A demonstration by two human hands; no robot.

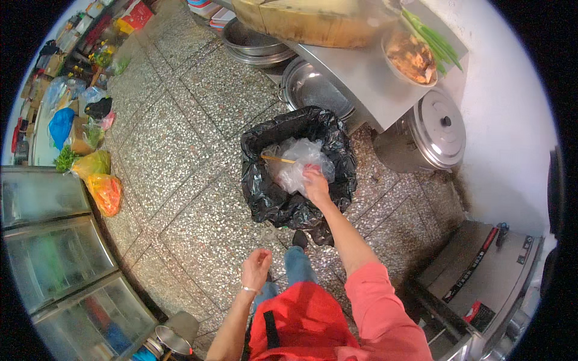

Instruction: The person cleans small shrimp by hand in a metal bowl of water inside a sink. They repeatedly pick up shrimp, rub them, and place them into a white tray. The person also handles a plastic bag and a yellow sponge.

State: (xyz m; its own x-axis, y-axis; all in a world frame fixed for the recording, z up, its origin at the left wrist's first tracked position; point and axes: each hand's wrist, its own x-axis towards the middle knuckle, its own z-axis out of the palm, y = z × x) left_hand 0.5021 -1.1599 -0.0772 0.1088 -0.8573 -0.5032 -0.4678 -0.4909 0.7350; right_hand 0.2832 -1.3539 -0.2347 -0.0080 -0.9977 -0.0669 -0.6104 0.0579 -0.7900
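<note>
My right hand [317, 185] reaches down into a bin lined with a black bag [255, 180]. Its fingers are bent around part of a crumpled clear plastic bag [295, 173], and something reddish shows at the fingertips, too blurred to name. A pair of wooden chopsticks [277, 159] lies across the plastic, left of the hand. Nearer my body, my left hand [256, 270] hangs above the floor, left of my leg, with a bracelet on the wrist. It holds nothing visible, and its fingers are loosely curled but apart.
A steel table [356, 67] carries a thick wooden chopping block [316, 22], a bowl of food [411, 58] and green onions [433, 43]. Wide metal pans [316, 88] sit beneath it. A lidded steel pot [440, 128] stands right. Glass-fronted cabinets [58, 261] and bagged goods [104, 194] line the left.
</note>
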